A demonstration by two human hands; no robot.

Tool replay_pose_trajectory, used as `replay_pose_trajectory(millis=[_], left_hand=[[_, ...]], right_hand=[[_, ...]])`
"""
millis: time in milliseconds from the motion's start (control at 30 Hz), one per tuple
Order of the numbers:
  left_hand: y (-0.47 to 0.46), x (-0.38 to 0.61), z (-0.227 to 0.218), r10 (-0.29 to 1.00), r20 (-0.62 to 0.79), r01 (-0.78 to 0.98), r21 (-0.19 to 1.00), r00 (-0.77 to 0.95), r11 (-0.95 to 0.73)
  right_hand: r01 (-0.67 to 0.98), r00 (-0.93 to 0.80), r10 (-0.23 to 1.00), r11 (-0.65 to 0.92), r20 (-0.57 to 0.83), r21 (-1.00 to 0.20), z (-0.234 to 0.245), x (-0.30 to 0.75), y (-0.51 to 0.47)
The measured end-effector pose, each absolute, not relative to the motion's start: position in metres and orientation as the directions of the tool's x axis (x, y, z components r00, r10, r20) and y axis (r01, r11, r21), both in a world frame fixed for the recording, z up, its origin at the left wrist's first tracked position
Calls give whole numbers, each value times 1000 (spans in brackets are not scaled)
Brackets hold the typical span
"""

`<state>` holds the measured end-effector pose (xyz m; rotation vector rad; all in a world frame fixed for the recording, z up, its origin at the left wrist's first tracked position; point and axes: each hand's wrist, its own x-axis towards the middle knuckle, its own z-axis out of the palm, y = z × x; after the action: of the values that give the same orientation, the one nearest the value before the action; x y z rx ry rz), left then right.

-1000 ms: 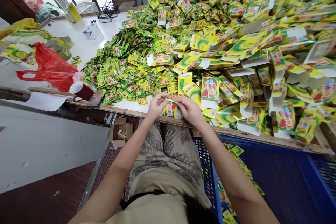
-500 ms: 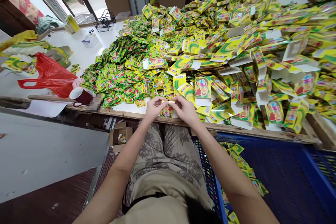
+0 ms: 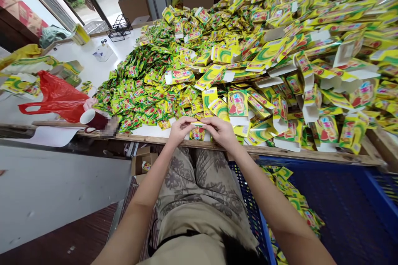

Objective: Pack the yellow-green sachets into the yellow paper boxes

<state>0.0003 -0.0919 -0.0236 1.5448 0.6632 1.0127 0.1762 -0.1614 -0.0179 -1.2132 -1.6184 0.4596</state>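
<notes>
Between my two hands, at the table's front edge, is a small yellow-and-green printed carton (image 3: 197, 133). My left hand (image 3: 180, 131) pinches its upper left corner. The upper right corner is gripped by my right hand (image 3: 221, 132), thumb and fingers pressed together at the top edge. The carton's printed front faces me, and its top end lies partly under my fingertips. Just beyond my hands spreads a heap of small green-and-yellow sachets (image 3: 146, 99). More cartons (image 3: 238, 105), many with white end flaps standing out, are piled to the right.
On the left are a dark red mug (image 3: 97, 120), a red plastic bag (image 3: 56, 99) and a black wire rack (image 3: 119, 28). A wooden rim (image 3: 155, 139) runs along the table front. Below right, a blue crate (image 3: 336, 207) holds some packets; a small cardboard box (image 3: 143, 163) sits below left.
The view has shifted slightly. Both hands stay on the carton's top end, with the fingers a little farther along its edge, and more of its front now shows.
</notes>
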Motion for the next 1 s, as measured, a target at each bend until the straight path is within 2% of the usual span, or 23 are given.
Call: replay_pose_trajectory(millis=[100,267,467,600,733,833,933,1000], left_hand=[[-95,-1,-26,843,314,-106,949,436,-298],[-100,-8,-24,796,362,-35,918,485,-396],[-105,-12,-25,784,433,36,866,445,-498],[-109,-10,-25,820,369,82,892,438,-445],[-114,-5,-21,837,355,75,904,416,-421],[-115,-4,-20,856,301,33,938,421,-346],[-111,-16,-21,896,256,-24,964,363,-265],[-105,-30,-23,927,245,50,962,285,-269]], right_hand=[[511,0,843,463,538,-724,-22,174,-164],[500,-85,812,536,577,-680,-28,168,-171],[481,14,833,480,553,-734,-29,160,-176],[509,54,883,377,466,-774,-30,156,-181],[491,73,873,389,482,-779,-29,147,-177],[435,151,872,364,465,-824,-14,152,-180],[440,262,891,232,371,-868,15,194,-212],[556,72,973,142,217,-819,34,241,-248]])
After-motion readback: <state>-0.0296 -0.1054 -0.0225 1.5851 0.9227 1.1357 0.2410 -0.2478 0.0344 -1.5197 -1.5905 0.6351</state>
